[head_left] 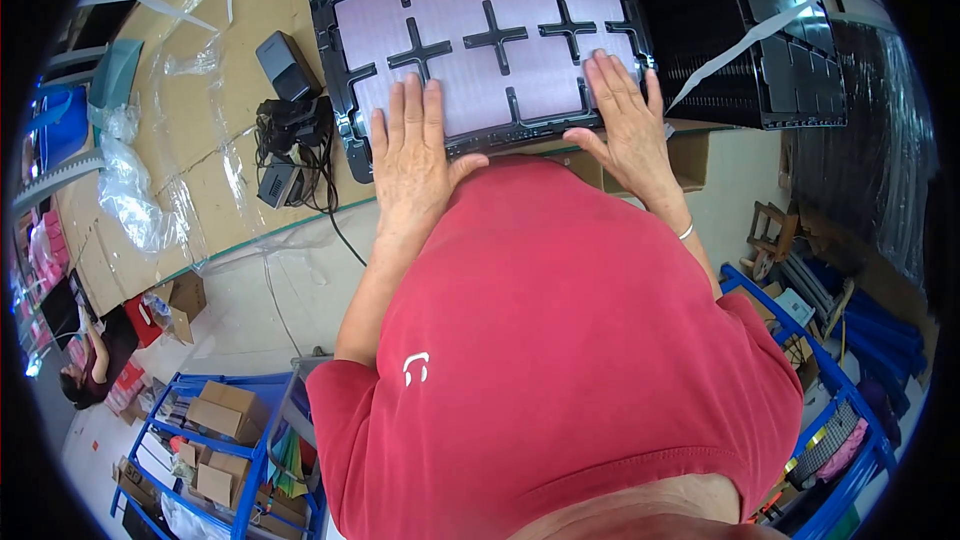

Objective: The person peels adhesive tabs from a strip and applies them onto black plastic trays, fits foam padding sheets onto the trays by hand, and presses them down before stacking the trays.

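In front of me lies a black plastic tray (325, 35) with cross-shaped dividers. Between the dividers its flat surface shows pale lilac (450, 12). My left hand (412, 145) rests flat at the tray's near left corner, fingers spread and pointing away from me. Over the near right corner lies my right hand (632, 130), also flat, its thumb out along the near rim. Neither hand grips anything. Both palms cover parts of the near edge.
A stack of black trays (790, 50) stands right, with a white strap (770, 25) across it. On the brown worktop (215, 130) lie a dark grey boxy device (288, 67), black cables (300, 130) and clear plastic wrap (135, 195). Blue shelving (255, 480) holds cartons; another person (92, 365) is far left.
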### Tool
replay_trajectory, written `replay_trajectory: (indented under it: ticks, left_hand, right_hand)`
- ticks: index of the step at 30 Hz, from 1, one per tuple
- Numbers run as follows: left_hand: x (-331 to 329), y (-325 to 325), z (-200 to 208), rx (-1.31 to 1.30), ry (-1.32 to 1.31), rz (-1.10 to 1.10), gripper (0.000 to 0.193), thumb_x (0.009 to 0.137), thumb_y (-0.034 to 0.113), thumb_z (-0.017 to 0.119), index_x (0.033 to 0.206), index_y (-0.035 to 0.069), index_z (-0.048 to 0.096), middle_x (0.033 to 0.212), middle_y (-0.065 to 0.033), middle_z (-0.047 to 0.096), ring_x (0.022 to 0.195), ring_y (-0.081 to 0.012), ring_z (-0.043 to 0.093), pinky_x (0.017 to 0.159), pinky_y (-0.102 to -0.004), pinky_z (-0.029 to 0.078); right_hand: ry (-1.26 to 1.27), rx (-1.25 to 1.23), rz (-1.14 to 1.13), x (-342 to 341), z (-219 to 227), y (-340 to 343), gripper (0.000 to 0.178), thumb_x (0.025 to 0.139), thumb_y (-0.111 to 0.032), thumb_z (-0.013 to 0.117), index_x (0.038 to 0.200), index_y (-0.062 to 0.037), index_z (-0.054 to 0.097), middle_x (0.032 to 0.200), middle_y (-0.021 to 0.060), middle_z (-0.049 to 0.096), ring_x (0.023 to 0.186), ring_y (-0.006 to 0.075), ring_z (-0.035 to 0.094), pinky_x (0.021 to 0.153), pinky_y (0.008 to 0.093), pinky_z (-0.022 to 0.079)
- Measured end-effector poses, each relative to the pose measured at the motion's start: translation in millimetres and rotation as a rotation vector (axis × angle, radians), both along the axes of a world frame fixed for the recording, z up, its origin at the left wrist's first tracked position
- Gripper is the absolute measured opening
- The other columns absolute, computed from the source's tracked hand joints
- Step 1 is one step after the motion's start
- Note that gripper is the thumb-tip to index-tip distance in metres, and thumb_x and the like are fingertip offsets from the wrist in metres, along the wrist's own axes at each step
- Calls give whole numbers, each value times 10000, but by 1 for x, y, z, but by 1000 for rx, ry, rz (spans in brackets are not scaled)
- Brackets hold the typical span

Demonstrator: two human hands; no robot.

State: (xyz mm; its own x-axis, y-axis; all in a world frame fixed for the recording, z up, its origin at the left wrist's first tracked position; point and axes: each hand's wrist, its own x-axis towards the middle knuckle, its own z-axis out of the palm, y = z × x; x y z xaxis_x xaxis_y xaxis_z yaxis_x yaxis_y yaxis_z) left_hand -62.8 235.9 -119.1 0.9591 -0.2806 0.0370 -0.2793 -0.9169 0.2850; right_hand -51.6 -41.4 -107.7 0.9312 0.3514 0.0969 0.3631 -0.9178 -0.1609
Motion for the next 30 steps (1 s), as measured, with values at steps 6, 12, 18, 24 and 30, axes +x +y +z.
replay_trajectory:
  ticks: [6, 12, 18, 24, 30]
  left_hand:
    - [-2, 9, 4, 76, 3, 65, 1149, 672, 685, 647, 1481, -2, 207, 1537, -205, 225, 1432, -344, 214, 1147, -504, 183]
    - [-4, 13, 14, 188, 116, 146, 1232, 618, 660, 687, 1482, -45, 162, 1552, -209, 186, 1455, -351, 127, 1138, -591, 6]
    - [-10, 17, 27, 157, 65, 145, 1143, 647, 550, 737, 1502, 34, 183, 1571, -134, 182, 1460, -325, 104, 1142, -581, 15]
    - [-18, 24, 24, 250, 81, 0, 818, 759, 366, 730, 1460, 153, 368, 1511, -32, 364, 1372, -228, 370, 1140, -557, 129]
    - [-25, 32, 28, 268, 97, 90, 843, 731, 284, 757, 1446, 77, 360, 1497, -92, 365, 1393, -296, 316, 1148, -571, 76]
  right_hand:
    - [27, -61, -76, -1, -1, -16, 837, 854, -672, 464, 1463, -108, 355, 1503, 79, 367, 1404, 221, 312, 1174, 483, 72]
    - [27, -178, -105, -3, 8, -27, 816, 867, -684, 410, 1467, -132, 360, 1517, 36, 354, 1437, 203, 231, 1181, 464, 3]
    - [0, -70, -137, -10, 18, -23, 816, 857, -694, 411, 1452, -135, 390, 1510, 24, 366, 1445, 212, 206, 1180, 464, -17]
    - [-16, 29, -92, -12, 20, -22, 592, 822, -547, 623, 1239, -127, 633, 1346, 9, 557, 1382, 221, 334, 1167, 478, 80]
    - [57, -77, -24, -10, 26, -43, 577, 862, -467, 613, 1358, -183, 533, 1436, -11, 477, 1401, 211, 315, 1164, 474, 81]
